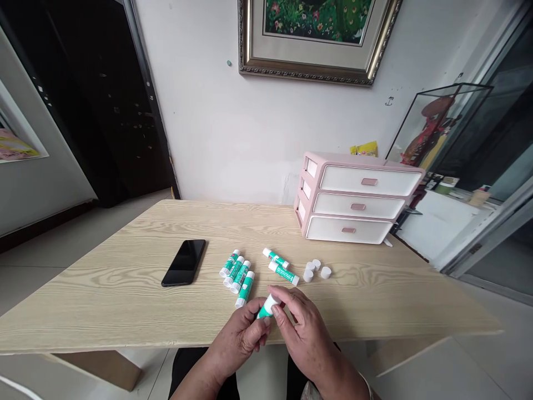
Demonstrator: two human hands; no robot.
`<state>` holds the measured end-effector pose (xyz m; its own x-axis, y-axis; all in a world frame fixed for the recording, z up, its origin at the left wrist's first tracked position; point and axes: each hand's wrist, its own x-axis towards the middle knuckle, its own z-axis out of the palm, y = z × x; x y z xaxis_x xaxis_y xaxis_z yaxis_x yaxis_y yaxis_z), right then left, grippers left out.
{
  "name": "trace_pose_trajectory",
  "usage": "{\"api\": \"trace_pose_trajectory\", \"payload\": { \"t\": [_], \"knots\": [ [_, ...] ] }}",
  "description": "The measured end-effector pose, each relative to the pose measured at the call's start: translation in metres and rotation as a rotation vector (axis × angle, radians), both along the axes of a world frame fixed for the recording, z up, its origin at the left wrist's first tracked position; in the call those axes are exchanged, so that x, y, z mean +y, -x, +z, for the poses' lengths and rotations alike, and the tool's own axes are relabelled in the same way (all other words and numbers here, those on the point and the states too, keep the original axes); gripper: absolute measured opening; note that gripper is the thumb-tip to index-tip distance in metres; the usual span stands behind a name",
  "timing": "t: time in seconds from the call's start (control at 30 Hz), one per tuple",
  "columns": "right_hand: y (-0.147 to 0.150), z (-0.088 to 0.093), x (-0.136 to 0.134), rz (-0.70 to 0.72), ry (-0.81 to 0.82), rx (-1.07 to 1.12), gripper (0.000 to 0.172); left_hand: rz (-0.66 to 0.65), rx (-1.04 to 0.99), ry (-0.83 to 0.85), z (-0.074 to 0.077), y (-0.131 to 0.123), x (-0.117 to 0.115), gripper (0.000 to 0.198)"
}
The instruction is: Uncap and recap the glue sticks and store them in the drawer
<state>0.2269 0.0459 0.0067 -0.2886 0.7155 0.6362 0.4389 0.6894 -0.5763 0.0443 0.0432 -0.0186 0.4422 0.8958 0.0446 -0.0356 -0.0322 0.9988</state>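
Observation:
My left hand [242, 337] is wrapped round the lower part of a green and white glue stick [265, 310] at the table's front edge. The thumb and fingers of my right hand [300, 326] close on its white top end. Beyond my left hand, several similar green tubes [245, 289] lie side by side. Two more tubes [283, 273] rest on the wood just past my right hand. To their right is a small group of loose white caps [308, 275].
A black phone [184, 263] lies on the left of the wooden table [125, 289]. A pink and white drawer unit [358, 206] stands at the back right, against the wall. A yellow packet [365, 149] sits on top of it.

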Motion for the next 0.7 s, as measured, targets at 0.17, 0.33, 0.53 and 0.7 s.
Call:
{"api": "trace_pose_trajectory", "payload": {
  "t": [0.17, 0.33, 0.53, 0.7],
  "knots": [
    [0.004, -0.006, -0.007, 0.038, 0.033, 0.036, 0.044, 0.088, -0.101, 0.053, 0.007, -0.005, -0.003, 0.041],
    [0.006, -0.023, -0.007, -0.060, 0.154, 0.281, 0.032, 0.228, -0.126, 0.037, 0.002, -0.010, -0.002, 0.062],
    [0.001, -0.050, 0.009, -0.141, 0.351, 0.392, 0.031, 0.302, -0.108, 0.077, -0.001, -0.011, -0.001, 0.065],
    [0.001, -0.061, 0.012, -0.180, 0.406, 0.318, 0.035, 0.340, -0.188, 0.096, 0.003, -0.011, -0.002, 0.063]
  ]
}}
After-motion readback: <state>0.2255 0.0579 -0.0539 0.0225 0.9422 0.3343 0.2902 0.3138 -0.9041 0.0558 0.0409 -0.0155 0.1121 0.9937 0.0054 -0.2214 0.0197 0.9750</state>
